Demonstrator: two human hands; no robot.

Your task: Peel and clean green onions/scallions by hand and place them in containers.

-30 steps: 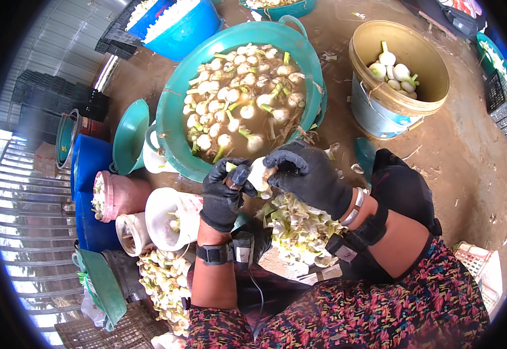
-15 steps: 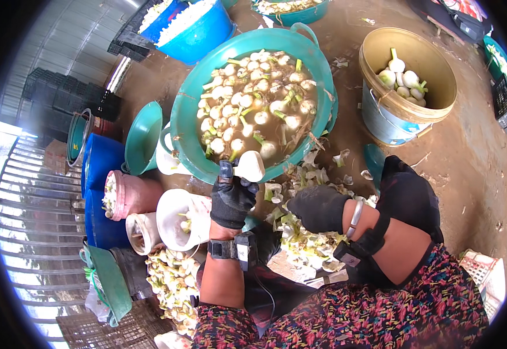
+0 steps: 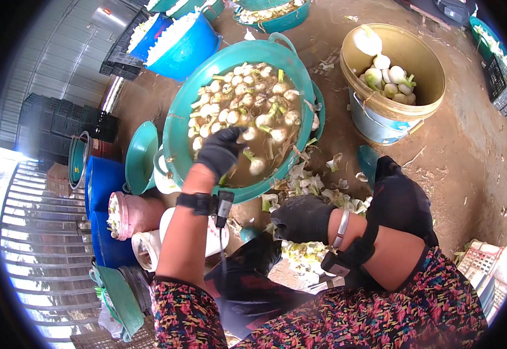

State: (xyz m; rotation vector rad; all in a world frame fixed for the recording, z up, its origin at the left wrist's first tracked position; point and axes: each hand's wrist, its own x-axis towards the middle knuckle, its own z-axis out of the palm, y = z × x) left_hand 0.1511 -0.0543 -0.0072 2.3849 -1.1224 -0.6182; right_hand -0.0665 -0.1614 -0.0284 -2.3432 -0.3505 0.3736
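My left hand (image 3: 219, 151), gloved in black, is over the teal basin (image 3: 178, 128) of muddy water and floating white bulbs (image 3: 257, 165), fingers apart beside one bulb. My right hand (image 3: 301, 218), also gloved, is low with curled fingers; what they hold, if anything, is hidden. Below it lie pale peelings and leaves (image 3: 299, 251). A blurred white bulb (image 3: 365, 41) is in the air at the top of the yellowish bucket (image 3: 416, 61), above the trimmed bulbs inside.
Blue tubs (image 3: 178, 64) of white produce stand behind the basin. At left are an empty teal bowl (image 3: 136, 160), a pink bucket (image 3: 140, 215) and white buckets (image 3: 148, 250). Black crates (image 3: 506, 96) stand far right; a white basket (image 3: 483, 270) is at lower right.
The bulb has left my left hand, and a blurred one now shows above the bucket. My left hand has reached forward into the basin area. My right hand has moved slightly left and down.
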